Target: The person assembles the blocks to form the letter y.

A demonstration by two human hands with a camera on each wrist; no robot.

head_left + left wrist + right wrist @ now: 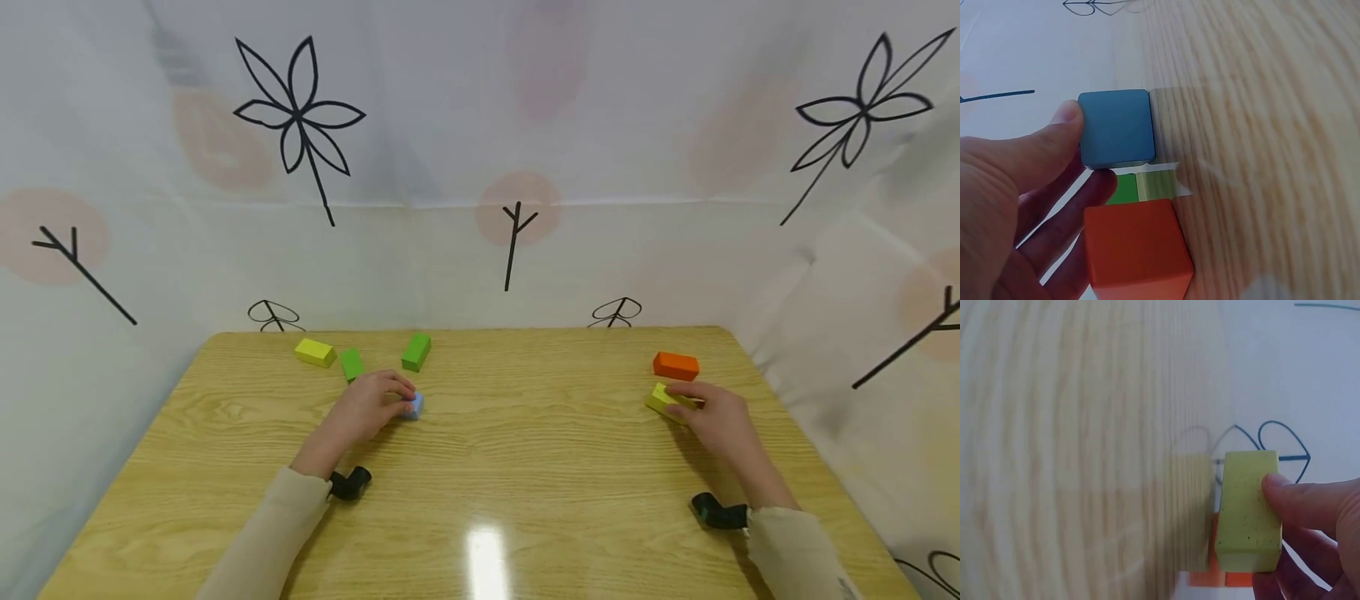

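At the left of the head view, my left hand (367,407) pinches a small blue block (1116,128) between thumb and fingers, close over the wooden table. An orange-red block (1138,250) shows beside those fingers in the left wrist view; the hand hides it in the head view. Over on the right side, my right hand (716,417) holds a yellow block (1249,509), thumb on one side and fingers on the other. Just behind that yellow block lies an orange block (677,367) on the table.
Toward the table's back left lie another yellow block (315,352) and two green blocks, one (351,364) partly behind the left hand, the other (416,352) farther right. A pale patterned cloth (450,267) hangs behind the wooden table (540,450) and along its sides.
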